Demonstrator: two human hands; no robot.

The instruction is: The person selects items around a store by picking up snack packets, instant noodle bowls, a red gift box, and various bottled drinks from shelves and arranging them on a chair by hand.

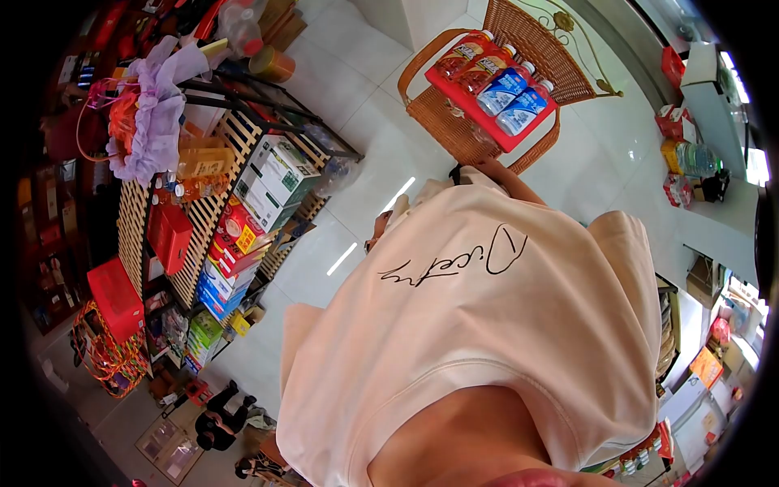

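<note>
Past the hem of my pale sweatshirt (454, 268), my right hand (492, 169) is by the front edge of a wicker armchair (446, 122); its fingers are too small and partly hidden to read. A red box or tray (519, 140) rests across the chair, with several drink bottles lying on it. Two are amber with red-and-yellow labels, like this amber bottle (462, 53); the others have blue-and-white labels, like this blue-labelled bottle (523, 109). My left hand (380, 226) hangs beside the sweatshirt's left edge, mostly covered, apart from the chair.
A slatted shelf (215, 187) at left carries cartons (272, 183), a red box (169, 237) and a purple-wrapped bouquet (154, 114). Shiny tiles (349, 105) cover the floor. A person in dark clothes (219, 418) is at lower left. Packaged goods (677, 122) stand along the right.
</note>
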